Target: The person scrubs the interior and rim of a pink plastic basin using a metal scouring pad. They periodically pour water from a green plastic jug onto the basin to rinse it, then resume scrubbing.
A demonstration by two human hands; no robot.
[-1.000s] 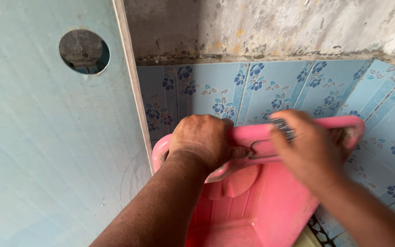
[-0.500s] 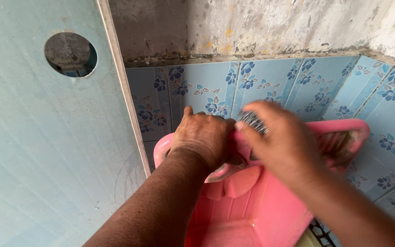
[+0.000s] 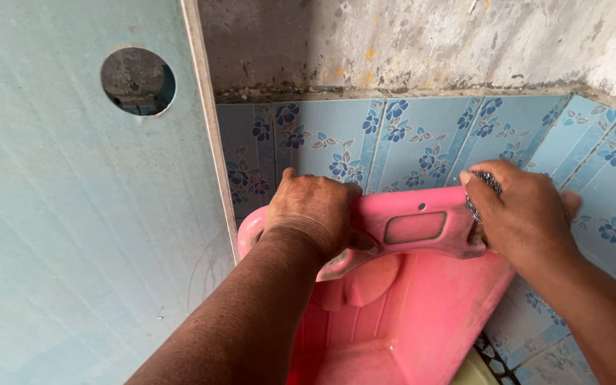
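Note:
A pink plastic tub (image 3: pixel 408 314) stands tilted against the blue flowered tile wall, its rim with a slot handle (image 3: pixel 413 227) facing me. My left hand (image 3: pixel 315 214) grips the left part of that rim from above. My right hand (image 3: pixel 522 214) is closed around a grey metal scouring pad (image 3: pixel 480 192) and presses it on the rim's right end. Most of the pad is hidden under my fingers.
A pale blue door panel (image 3: pixel 73 235) with a round hole (image 3: pixel 138 80) fills the left. Blue flowered tiles (image 3: pixel 393 142) line the wall below rough bare plaster (image 3: pixel 408 43). A dark drain grate (image 3: pixel 497 353) shows at the bottom right.
My right hand with the scouring pad has slid from the middle of the rim back to its right end. My left hand has kept its hold.

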